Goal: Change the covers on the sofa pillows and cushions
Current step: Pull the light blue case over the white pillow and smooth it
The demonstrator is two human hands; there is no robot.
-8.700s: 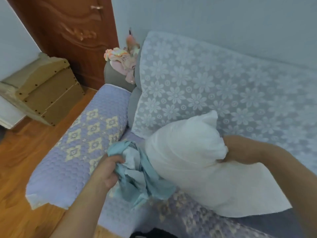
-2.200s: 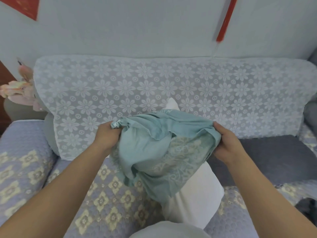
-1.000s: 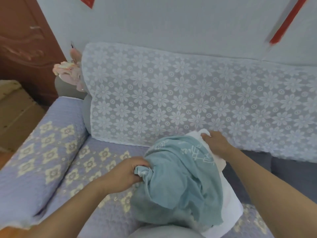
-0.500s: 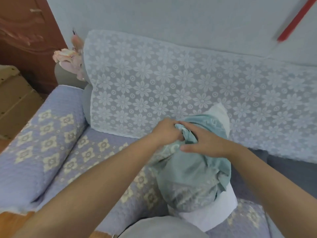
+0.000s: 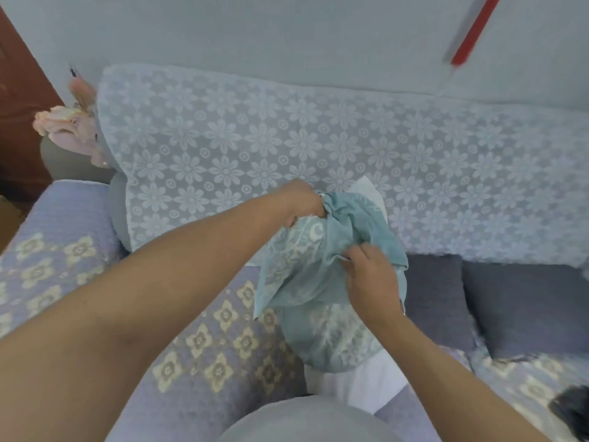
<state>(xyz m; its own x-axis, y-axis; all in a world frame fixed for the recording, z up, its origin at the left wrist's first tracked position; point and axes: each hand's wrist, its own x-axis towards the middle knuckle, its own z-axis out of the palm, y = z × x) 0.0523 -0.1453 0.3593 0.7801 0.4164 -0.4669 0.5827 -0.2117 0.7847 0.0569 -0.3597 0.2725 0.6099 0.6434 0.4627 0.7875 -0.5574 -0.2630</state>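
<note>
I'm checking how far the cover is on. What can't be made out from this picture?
- Head view: most of the white pillow is hidden by the teal cover; only its top corner and bottom edge show.
- The cover's opening: lost in bunched folds under the left hand and right hand.
- A dark object at the lower right: blurred and cut off by the frame edge.

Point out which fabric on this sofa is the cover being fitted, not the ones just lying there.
The teal cover, bunched over the white pillow and gripped by both hands. The white lace throw drapes the backrest; the purple quilted cover lies flat on the seat.
</note>
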